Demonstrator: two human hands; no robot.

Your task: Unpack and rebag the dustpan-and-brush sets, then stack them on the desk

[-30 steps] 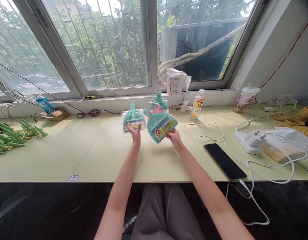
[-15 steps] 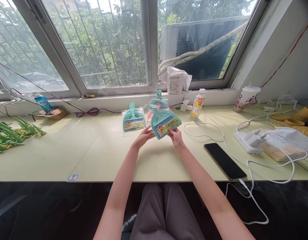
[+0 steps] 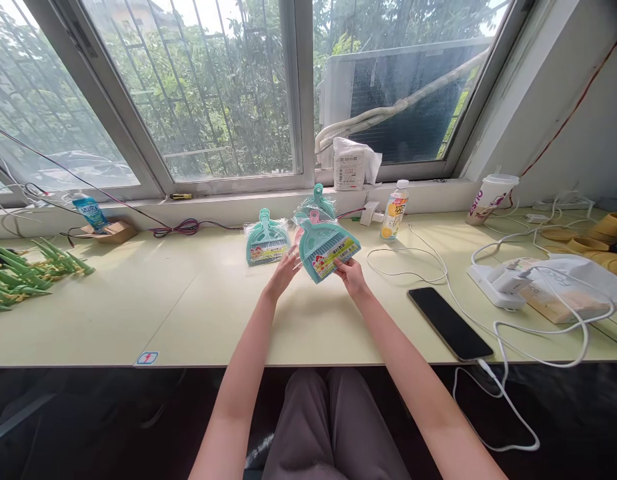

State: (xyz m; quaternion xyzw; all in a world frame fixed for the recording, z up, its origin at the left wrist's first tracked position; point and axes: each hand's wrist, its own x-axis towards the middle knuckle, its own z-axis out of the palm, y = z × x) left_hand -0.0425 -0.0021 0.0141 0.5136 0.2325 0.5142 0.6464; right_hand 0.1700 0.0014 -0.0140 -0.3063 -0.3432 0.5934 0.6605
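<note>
Head view: pink dustpan [image 3: 313, 217] behind teal dustpan [image 3: 329, 248]

Teal packaged dustpan set [image 3: 327, 249], tilted above the desk (handle away), colourful label.

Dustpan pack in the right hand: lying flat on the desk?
No, the right hand holds the dustpan pack tilted up, clear of the desk.

Daylit room w/ wide grey-framed sliding windows [image 3: 213, 87] onto green trees & an outdoor AC unit [image 3: 403, 100], white sill [image 3: 213, 200] below, long pale yellow tabletop [image 3: 138, 300], grey-white wall [image 3: 578, 120] at right, dark floor [image 3: 88, 420] underneath.
</note>
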